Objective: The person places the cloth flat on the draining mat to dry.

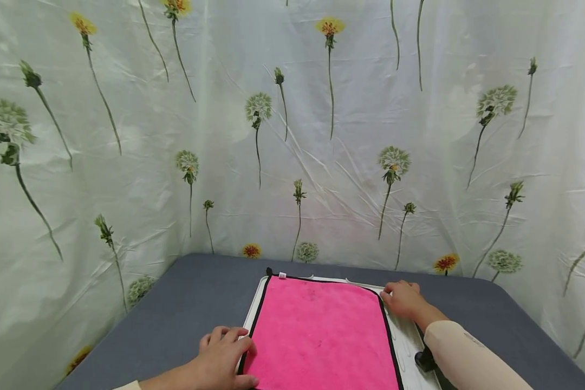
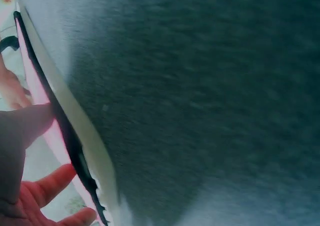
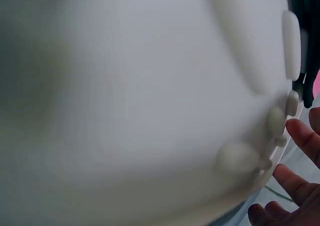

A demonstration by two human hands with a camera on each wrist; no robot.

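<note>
A pink cloth with black edging (image 1: 322, 330) lies spread over a white plastic board or tray (image 1: 408, 346). My left hand (image 1: 219, 355) rests at the left side, its fingers loosely bent over the cloth's black border. In the left wrist view, spread fingertips touch that border beside the pale board edge (image 2: 97, 146). At the far right corner, my right hand (image 1: 402, 299) touches the board, just beside the cloth. The right wrist view shows the board's moulded white surface (image 3: 150, 96) up close, with separated fingers (image 3: 295, 186) at its rim.
The board lies on a grey covered table (image 1: 209, 298). A pale curtain with dandelion prints (image 1: 331, 189) hangs behind and along both sides. A small white tag (image 1: 282, 275) sits on the cloth's far edge. A black piece (image 1: 424, 359) shows under the right sleeve.
</note>
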